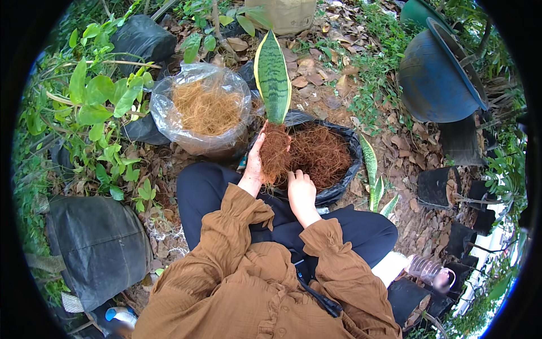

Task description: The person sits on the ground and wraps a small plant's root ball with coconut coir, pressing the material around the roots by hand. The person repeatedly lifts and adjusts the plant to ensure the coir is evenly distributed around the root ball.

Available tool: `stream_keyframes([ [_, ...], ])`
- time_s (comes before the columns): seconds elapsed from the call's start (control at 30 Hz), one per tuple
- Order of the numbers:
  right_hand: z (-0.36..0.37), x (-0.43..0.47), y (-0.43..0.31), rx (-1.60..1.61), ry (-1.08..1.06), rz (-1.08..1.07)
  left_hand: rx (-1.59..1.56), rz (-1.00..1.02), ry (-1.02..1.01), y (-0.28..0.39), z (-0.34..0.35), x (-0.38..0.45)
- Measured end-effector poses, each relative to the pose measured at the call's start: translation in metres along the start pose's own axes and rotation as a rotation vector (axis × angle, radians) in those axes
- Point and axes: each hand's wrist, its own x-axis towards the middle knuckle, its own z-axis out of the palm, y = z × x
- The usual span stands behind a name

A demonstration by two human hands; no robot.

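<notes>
A snake plant leaf (272,78) with yellow margins stands upright from a clump of brown coir fibre (274,152). My left hand (255,163) cups that clump from the left, with fingertips showing on its far side. Beside it, my right hand (302,190) rests at the near edge of a black plastic bag (355,146) filled with dark reddish-brown coir (326,154). Its fingers curl down against the fibre at the clump's lower right; whether they pinch any strands is hidden. To the left stands a clear plastic bag (163,99) holding lighter, golden fibre (206,108).
Another snake plant (371,169) is right of the black bag. A blue plastic basin (432,78) stands tilted at upper right. Black grow bags (99,245) flank both sides, and a clear plastic bottle (425,269) lies lower right. Dry leaves (307,70) cover the ground.
</notes>
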Motion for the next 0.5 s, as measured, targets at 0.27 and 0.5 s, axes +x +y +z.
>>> stream_keyframes([
  [0.27,-0.023,0.005,0.016,0.227,0.041,0.043,0.04,-0.102,-0.031,-0.002,0.002,-0.004],
  [0.5,-0.014,-0.007,0.023,0.251,0.172,0.027,-0.025,-0.137,-0.072,-0.011,-0.003,-0.001],
])
